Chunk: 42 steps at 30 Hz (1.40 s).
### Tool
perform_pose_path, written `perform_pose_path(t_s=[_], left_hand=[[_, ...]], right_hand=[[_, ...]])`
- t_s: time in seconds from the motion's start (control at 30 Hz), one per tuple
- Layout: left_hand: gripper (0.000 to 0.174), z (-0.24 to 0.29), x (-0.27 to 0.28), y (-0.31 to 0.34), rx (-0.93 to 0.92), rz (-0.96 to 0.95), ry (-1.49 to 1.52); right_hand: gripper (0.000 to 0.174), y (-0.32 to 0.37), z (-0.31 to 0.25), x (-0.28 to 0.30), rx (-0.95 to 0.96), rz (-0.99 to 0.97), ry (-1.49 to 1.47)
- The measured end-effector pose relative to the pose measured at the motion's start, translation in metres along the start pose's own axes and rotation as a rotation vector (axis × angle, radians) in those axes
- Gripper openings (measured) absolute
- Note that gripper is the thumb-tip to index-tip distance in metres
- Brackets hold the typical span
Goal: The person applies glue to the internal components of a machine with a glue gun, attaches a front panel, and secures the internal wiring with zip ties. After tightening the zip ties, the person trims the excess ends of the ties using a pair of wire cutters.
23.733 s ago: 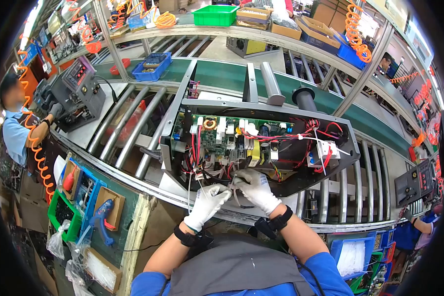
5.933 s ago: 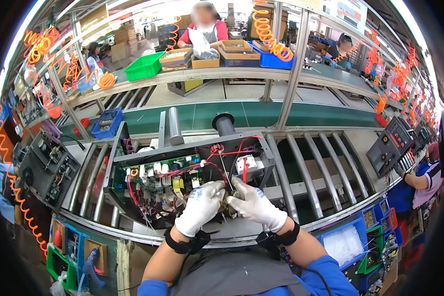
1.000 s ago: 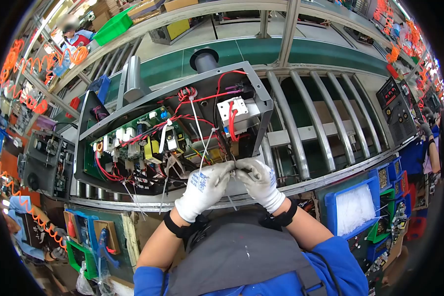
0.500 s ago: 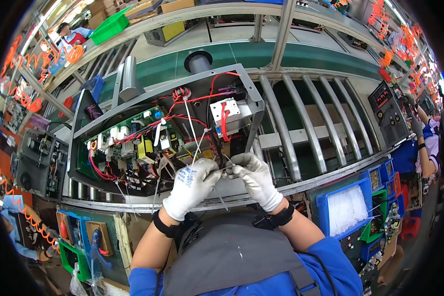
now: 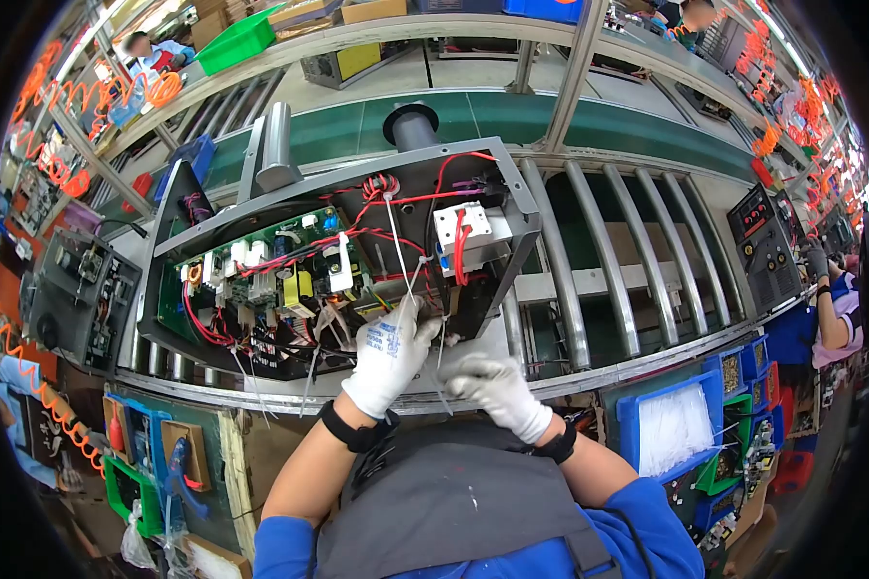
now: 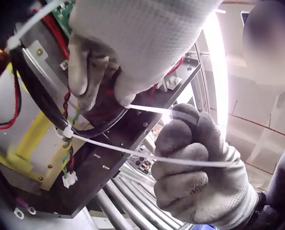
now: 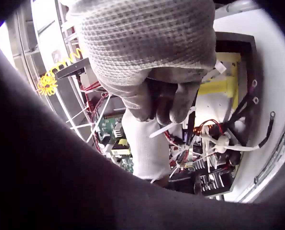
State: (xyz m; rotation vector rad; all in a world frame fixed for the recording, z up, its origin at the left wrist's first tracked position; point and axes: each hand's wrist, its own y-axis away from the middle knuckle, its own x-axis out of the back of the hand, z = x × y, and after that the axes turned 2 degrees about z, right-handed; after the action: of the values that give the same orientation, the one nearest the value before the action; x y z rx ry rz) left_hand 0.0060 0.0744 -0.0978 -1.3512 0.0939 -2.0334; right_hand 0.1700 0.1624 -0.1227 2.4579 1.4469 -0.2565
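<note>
Cable tie [image 6: 133, 151] mid-cinch, I reckon: left hand [image 5: 388, 352] pinches the wires [image 6: 39, 93] beside it, right hand [image 5: 492, 386] fisted round its tail. Next wants a steady pull.

Access, open chassis [image 5: 309, 200]: bare rollers [image 5: 603, 261] to its right pass freely. Obstructions: red wires [image 5: 381, 183] and white breaker [image 5: 463, 232] inside (crowding the middle); taut cable tie [image 6: 133, 151] across the near edge.

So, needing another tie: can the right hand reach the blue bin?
Probably yes: the blue bin lies open beside the right hand, nothing between, though the hand holds a tie.
</note>
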Motion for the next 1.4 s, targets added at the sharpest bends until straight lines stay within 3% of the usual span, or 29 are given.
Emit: perform_pose_path(t_s=[0.03,0.07,0.17,0.23,0.33,0.4,0.43,0.5,0.57,0.63,0.7,0.73,0.83,0.87,0.9,0.97,1.03,1.13,1.17,1.23,1.3,1.4], left_hand=[[0.024,-0.002,-0.003,0.001,0.002,0.0,0.002],[0.029,-0.004,-0.007,0.002,0.033,-0.042,0.031],[0.034,-0.009,-0.017,0.006,0.002,0.009,0.083],[0.033,-0.004,-0.011,0.003,0.014,-0.102,0.156],[0.024,-0.002,-0.018,-0.003,0.077,-0.135,0.205],[0.023,0.003,-0.022,-0.009,0.147,-0.099,0.241],[0.022,0.0,-0.032,-0.004,0.097,-0.09,0.159],[0.021,-0.002,-0.036,0.0,-0.017,0.071,0.146],[0.023,-0.003,-0.01,-0.004,0.079,-0.137,0.079],[0.024,-0.008,0.024,-0.002,-0.12,-0.008,0.202],[0.026,0.002,0.062,0.015,0.409,-0.151,0.447],[0.032,-0.02,0.056,0.027,0.538,-0.19,0.465],[0.03,-0.011,0.048,0.029,0.602,-0.181,0.531],[0.038,-0.025,0.032,0.035,0.542,-0.226,0.602],[0.035,-0.012,0.035,0.022,0.598,-0.284,0.696],[0.029,-0.02,0.028,0.012,0.671,-0.386,0.753],[0.027,-0.025,0.03,0.003,0.64,-0.486,0.881],[0.026,-0.033,0.041,0.004,0.653,-0.378,1.175],[0.026,-0.037,0.032,0.006,0.641,-0.388,1.175],[0.027,-0.039,0.018,0.008,0.419,-0.214,1.064],[0.026,-0.033,0.017,0.009,0.42,-0.191,0.903],[0.026,-0.016,0.025,0.009,0.496,-0.233,1.673]], right_hand=[[0.023,0.004,0.0,-0.002,-0.081,-0.065,0.099],[0.021,0.001,0.003,0.002,-0.165,-0.075,-0.019],[0.018,-0.002,-0.012,0.01,-0.033,-0.05,0.131],[0.014,-0.006,-0.031,0.002,0.103,0.1,0.021],[0.013,-0.01,-0.044,-0.003,0.074,0.119,-0.17],[0.015,-0.007,-0.032,-0.005,-0.078,-0.03,-0.307],[0.02,-0.009,-0.007,-0.004,-0.198,-0.101,-0.581],[0.029,-0.008,-0.003,0.001,-0.223,-0.119,-0.651],[0.038,0.0,-0.009,0.006,-0.242,-0.084,-0.49],[0.048,0.01,-0.004,0.021,-0.165,-0.084,-0.436],[0.051,0.013,0.009,0.042,-0.19,0.124,-0.083],[0.05,0.017,0.022,0.055,-0.23,0.199,-0.112],[0.038,0.035,0.054,0.071,-0.278,0.374,-0.1],[0.039,0.043,0.058,0.067,-0.282,0.382,-0.038],[0.04,0.048,0.06,0.064,-0.276,0.392,0.029],[0.038,0.057,0.079,0.062,-0.275,0.369,-0.136],[0.038,0.066,0.088,0.057,-0.234,0.374,-0.152],[0.035,0.077,0.091,0.047,-0.211,0.404,-0.148],[0.035,0.082,0.092,0.042,-0.202,0.414,-0.151],[0.034,0.091,0.091,0.035,-0.189,0.471,-0.141],[0.034,0.098,0.097,0.031,-0.191,0.475,-0.155],[0.035,0.105,0.103,0.028,-0.183,0.455,-0.153]])
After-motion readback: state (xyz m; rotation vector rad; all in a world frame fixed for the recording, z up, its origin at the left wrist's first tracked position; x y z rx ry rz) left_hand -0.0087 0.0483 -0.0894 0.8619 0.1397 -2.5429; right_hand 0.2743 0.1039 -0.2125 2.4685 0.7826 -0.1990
